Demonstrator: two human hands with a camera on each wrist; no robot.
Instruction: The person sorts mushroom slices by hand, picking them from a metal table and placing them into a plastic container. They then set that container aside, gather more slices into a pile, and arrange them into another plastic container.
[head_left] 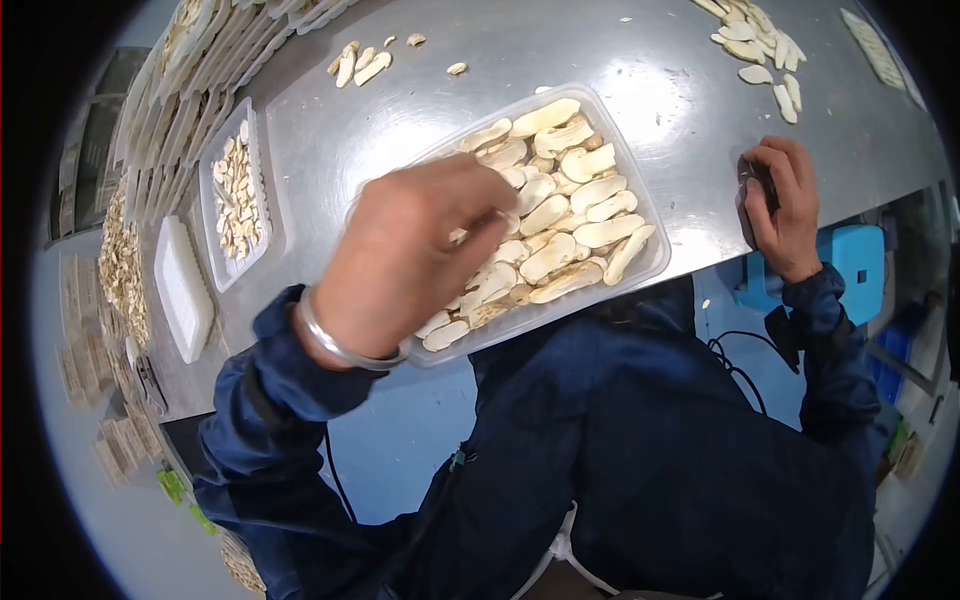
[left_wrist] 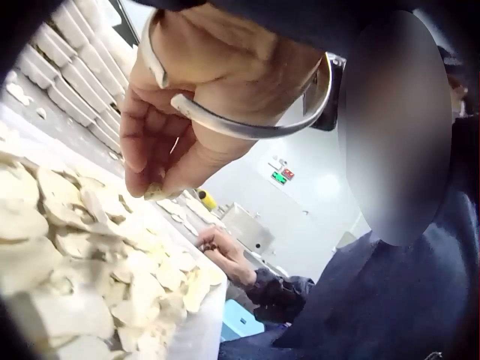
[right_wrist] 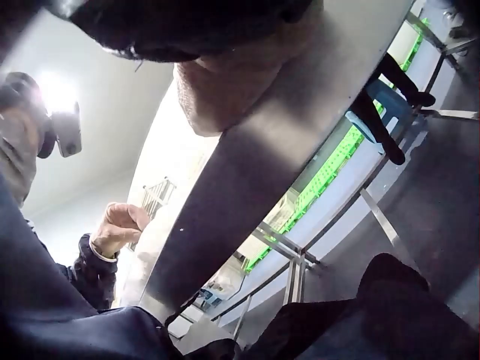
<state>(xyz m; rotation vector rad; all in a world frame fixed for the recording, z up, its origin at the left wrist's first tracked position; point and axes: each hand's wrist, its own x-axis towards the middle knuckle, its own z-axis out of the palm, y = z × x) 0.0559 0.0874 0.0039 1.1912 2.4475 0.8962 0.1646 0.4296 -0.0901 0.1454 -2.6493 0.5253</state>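
Left hand (head_left: 410,245) pinches a small pale piece (left_wrist: 154,191) above the tray (head_left: 655,270), which holds pale slices (head_left: 550,258); right hand (head_left: 788,208), right of the tray, grips a dark object (head_left: 764,187). Apparent step: arranging slices. Next move likely calls for lowering the piece among them and releasing.

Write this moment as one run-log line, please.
left hand: pinches small pale piece | over translucent rectangular plastic tray of elongated cream mushroom slices | right hand: at edge of grey metal table, grip unclear
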